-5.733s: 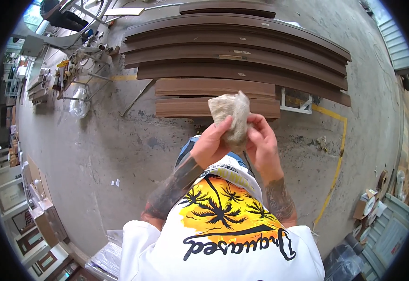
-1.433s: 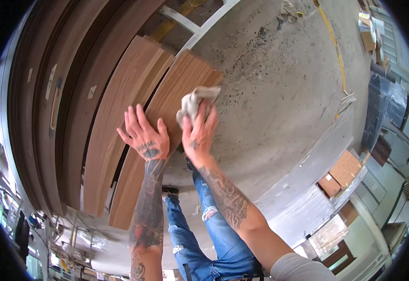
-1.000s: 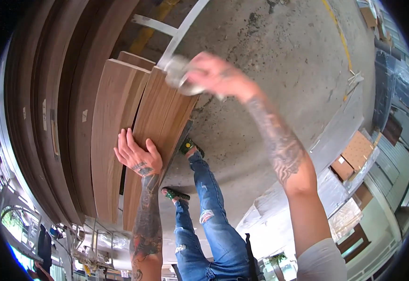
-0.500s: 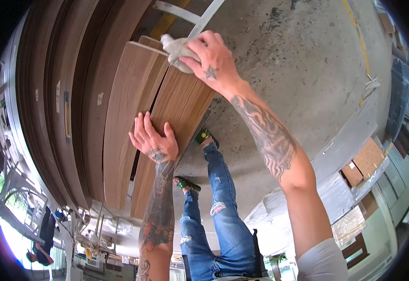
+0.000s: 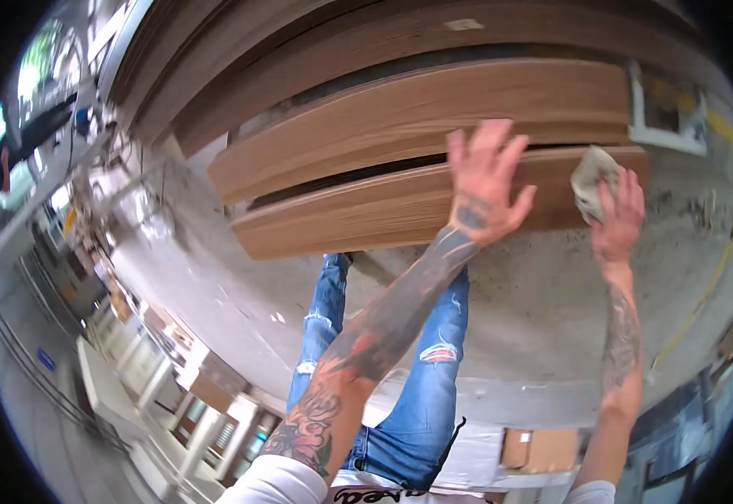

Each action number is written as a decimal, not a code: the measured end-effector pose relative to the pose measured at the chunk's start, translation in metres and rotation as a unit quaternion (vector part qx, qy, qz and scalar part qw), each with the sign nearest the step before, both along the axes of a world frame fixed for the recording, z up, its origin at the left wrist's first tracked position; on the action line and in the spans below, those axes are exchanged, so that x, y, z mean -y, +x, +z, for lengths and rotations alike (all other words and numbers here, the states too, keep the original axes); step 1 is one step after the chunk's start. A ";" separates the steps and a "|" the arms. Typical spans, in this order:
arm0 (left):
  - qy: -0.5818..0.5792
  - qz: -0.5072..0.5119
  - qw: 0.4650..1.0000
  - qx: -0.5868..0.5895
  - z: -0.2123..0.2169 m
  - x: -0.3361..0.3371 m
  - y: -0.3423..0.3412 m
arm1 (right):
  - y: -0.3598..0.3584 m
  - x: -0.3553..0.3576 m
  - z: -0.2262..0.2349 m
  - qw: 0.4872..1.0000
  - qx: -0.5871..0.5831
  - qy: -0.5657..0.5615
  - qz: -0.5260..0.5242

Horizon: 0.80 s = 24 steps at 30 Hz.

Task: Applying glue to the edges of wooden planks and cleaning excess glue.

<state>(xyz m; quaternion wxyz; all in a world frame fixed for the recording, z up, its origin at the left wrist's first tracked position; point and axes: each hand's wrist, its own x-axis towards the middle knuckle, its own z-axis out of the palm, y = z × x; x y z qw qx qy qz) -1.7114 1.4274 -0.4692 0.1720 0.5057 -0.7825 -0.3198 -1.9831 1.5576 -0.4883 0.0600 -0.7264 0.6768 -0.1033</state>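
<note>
Pressing my left hand (image 5: 486, 189) flat, fingers spread, on the near wooden panel (image 5: 400, 210), I clutch a crumpled rag (image 5: 591, 178) in my right hand (image 5: 618, 220) at the panel's right end, its long axis stretching leftward.

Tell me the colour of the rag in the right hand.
Pale grey-beige rag, clearest in the head view.

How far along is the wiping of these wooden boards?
Nothing looks visibly finished; no wiped patch stands out. In hand: the left hand lies flat, fingers spread, on the nearest board, while the right hand presses a crumpled cloth at that board's right end. Left: the rest of this board and the second board behind, neither touched by the cloth.
</note>
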 end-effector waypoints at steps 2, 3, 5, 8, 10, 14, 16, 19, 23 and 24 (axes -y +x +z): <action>-0.041 0.148 0.973 0.172 0.000 -0.008 0.090 | -0.023 -0.001 0.009 0.997 -0.012 0.013 0.076; -0.072 0.234 0.931 0.269 -0.008 -0.013 0.163 | -0.027 0.001 0.014 0.994 -0.031 0.034 0.100; -0.023 0.470 0.840 0.270 -0.024 -0.032 0.353 | -0.007 0.013 0.009 0.991 -0.016 0.021 0.131; 0.110 0.532 0.822 0.170 0.003 -0.050 0.527 | 0.067 0.028 -0.003 0.977 0.000 0.027 0.211; 0.199 0.532 0.818 0.087 -0.014 -0.064 0.529 | 0.130 0.035 -0.005 0.954 0.007 0.046 0.295; 0.351 0.553 0.738 -0.165 0.000 -0.065 0.524 | 0.319 0.063 -0.001 0.923 0.054 0.076 0.374; 0.380 0.542 0.710 -0.239 0.020 -0.058 0.528 | 0.443 0.078 -0.001 0.910 0.087 0.083 0.397; 0.411 0.507 0.669 -0.356 0.019 -0.061 0.550 | 0.602 0.094 0.001 0.909 0.124 0.051 0.394; 0.447 0.497 0.481 -0.568 0.016 -0.045 0.559 | 0.673 0.109 0.002 0.924 0.092 0.046 0.368; 0.447 0.493 0.473 -0.578 0.014 -0.047 0.560 | 0.672 0.108 0.004 0.926 0.095 0.053 0.362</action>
